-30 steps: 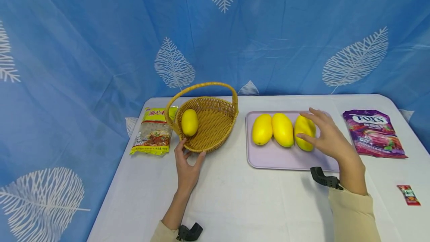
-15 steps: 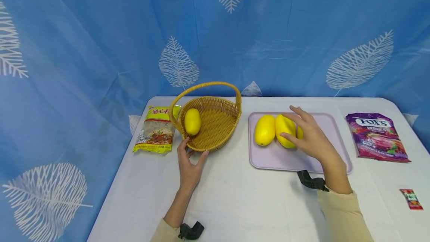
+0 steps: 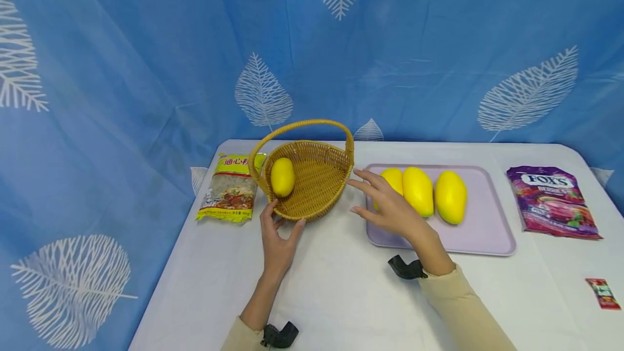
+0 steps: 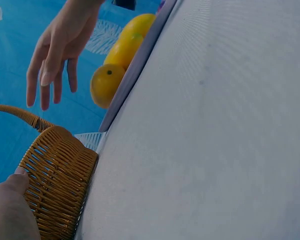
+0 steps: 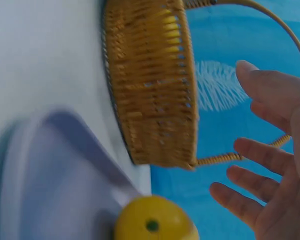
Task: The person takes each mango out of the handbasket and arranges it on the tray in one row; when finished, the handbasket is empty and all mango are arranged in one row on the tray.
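My left hand holds the near rim of a tan wicker basket, its thumb against the woven side in the left wrist view. Inside, toward the left, lies a yellow mango. My right hand hovers between the basket and a lilac tray, fingers spread and holding nothing. Its fingertips come near the basket's right side; the right wrist view has them apart from the weave. On the tray sit a left mango, partly hidden by that hand, a middle mango and a right mango.
Left of the basket lies a yellow-topped food packet. A purple Fox's candy bag is right of the tray, with a small red candy wrapper nearer the front. A blue leaf-print cloth hangs behind the white table.
My right hand has moved left from the right mango, passing over the other mangoes toward the basket, and carries nothing. My left hand stays on the basket. The head view has shifted slightly.
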`<state>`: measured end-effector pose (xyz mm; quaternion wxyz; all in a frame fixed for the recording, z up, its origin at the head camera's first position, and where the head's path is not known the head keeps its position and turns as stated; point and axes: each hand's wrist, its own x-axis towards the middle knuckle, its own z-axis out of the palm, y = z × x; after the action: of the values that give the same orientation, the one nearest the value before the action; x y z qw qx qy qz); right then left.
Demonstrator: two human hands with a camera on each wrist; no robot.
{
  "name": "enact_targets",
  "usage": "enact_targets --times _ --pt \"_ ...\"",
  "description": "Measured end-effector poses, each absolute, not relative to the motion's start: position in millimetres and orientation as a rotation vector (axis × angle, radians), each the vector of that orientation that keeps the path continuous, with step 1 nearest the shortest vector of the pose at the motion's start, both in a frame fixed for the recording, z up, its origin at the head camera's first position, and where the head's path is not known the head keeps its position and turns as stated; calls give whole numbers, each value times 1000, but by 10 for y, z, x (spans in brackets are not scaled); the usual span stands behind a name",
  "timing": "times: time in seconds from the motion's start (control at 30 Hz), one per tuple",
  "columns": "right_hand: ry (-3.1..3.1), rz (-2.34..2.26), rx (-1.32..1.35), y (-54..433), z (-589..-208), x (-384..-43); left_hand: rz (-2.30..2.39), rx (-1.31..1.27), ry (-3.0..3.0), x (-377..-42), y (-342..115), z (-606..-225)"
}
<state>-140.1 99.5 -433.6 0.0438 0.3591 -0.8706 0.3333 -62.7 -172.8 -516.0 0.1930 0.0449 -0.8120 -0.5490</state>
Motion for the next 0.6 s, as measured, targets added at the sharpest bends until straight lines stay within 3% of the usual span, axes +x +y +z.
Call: enact_targets --times 0.6 --pt "-2587 1136 1184 174 -4482 -1525 -1471 58 -2269 -644 -1734 -5171"
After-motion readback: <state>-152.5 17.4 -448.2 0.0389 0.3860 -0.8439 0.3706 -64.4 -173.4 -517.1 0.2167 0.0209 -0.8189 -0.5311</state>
